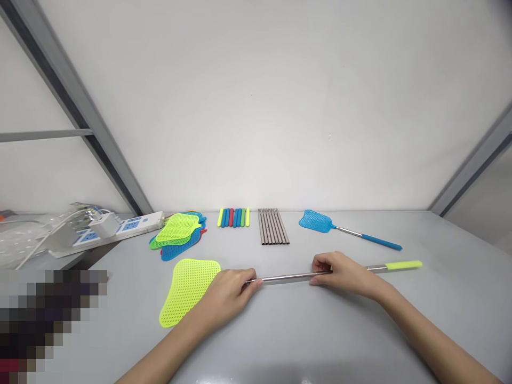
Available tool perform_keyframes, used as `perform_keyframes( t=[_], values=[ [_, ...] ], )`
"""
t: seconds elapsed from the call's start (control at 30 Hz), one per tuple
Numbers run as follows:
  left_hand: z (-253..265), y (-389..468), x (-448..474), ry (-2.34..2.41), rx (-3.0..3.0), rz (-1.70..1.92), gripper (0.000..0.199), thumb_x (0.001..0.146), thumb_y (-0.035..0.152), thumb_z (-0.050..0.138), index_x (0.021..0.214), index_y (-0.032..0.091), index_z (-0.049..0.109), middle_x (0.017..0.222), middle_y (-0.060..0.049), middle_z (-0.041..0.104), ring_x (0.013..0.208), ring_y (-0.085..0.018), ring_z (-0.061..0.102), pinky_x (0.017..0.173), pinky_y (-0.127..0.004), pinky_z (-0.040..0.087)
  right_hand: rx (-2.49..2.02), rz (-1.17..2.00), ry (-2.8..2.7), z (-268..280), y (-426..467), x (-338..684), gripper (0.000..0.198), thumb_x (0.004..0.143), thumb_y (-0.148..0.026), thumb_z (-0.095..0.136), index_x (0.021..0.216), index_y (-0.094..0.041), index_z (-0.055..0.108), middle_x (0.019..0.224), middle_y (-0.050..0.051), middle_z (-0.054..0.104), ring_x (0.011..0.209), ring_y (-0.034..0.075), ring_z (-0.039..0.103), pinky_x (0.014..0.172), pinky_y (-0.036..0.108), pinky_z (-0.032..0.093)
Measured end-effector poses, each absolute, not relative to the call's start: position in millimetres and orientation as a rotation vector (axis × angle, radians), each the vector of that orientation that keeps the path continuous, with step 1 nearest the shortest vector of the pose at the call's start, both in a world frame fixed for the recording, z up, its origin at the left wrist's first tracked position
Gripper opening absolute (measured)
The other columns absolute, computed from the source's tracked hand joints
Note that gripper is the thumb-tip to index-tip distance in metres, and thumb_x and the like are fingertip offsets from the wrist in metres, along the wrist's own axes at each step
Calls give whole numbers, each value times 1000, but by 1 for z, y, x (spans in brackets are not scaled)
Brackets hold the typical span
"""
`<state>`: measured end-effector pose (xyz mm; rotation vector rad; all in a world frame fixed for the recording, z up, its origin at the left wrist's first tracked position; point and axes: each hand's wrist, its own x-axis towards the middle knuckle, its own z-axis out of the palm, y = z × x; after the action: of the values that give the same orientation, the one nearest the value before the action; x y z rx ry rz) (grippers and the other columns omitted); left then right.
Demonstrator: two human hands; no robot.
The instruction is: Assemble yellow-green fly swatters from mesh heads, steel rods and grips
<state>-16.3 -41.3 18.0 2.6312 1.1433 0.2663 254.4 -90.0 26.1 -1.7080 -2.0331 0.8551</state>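
Note:
A yellow-green fly swatter point(192, 288) lies across the grey table in front of me, its metal rod drawn out long. Its perforated head is at the left and its yellow grip point(404, 265) at the right. My left hand point(232, 290) is closed around the rod close to the head, partly hiding where they join. Further along the rod, my right hand point(338, 273) pinches it between thumb and fingers. Behind my right hand lies a blue fly swatter point(316, 221) with a shorter rod and a blue grip.
At the back left is a pile of loose swatter heads point(178, 229). Several coloured grips point(233, 217) and a row of metal rods point(272, 226) lie along the back. A white power strip point(132, 226) with cables is at the far left. A wall point(280, 106) closes off the back.

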Motion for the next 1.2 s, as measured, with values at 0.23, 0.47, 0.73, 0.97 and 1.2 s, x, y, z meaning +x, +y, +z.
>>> perform_keyframes(
  t=[0.23, 0.47, 0.73, 0.97, 1.2],
  values=[
    [20, -39, -21, 1166, 2617, 260, 38, 88, 41, 25, 65, 18, 46, 60, 1, 53, 54, -12, 47, 49, -23, 23, -1703, 594, -2089, 27, -92, 244, 24, 79, -32, 43, 59, -18, 43, 60, -2, 46, 55, 11, 39, 50, 22, 27],
    [18, -44, -22, 1106, 2675, 222, 35, 89, 36, 25, 65, 18, 44, 62, 1, 55, 55, -12, 49, 51, -22, 24, -1675, 638, -2158, 19, -94, 241, 26, 80, -27, 40, 56, -18, 35, 53, -4, 36, 52, 10, 31, 49, 22, 22],
    [14, -47, -21, 1156, 2754, 206, 37, 90, 37, 23, 66, 18, 46, 64, 1, 57, 56, -13, 51, 50, -24, 23, -1709, 673, -2154, 16, -92, 235, 29, 81, -29, 38, 56, -17, 32, 53, -3, 36, 51, 10, 30, 50, 23, 21],
    [15, -50, -19, 1179, 2875, 162, 37, 90, 36, 23, 66, 18, 45, 64, 0, 58, 54, -13, 52, 49, -26, 21, -1662, 806, -2156, 14, -92, 233, 35, 83, -34, 34, 54, -17, 28, 54, -3, 32, 51, 10, 29, 49, 22, 22],
    [16, -53, -12, 1149, 2900, 149, 36, 89, 37, 24, 69, 19, 48, 64, -1, 58, 53, -14, 52, 49, -26, 22, -1697, 853, -2140, 10, -97, 227, 35, 86, -33, 31, 56, -17, 39, 55, -2, 43, 54, 11, 39, 51, 22, 26]
  ],
)
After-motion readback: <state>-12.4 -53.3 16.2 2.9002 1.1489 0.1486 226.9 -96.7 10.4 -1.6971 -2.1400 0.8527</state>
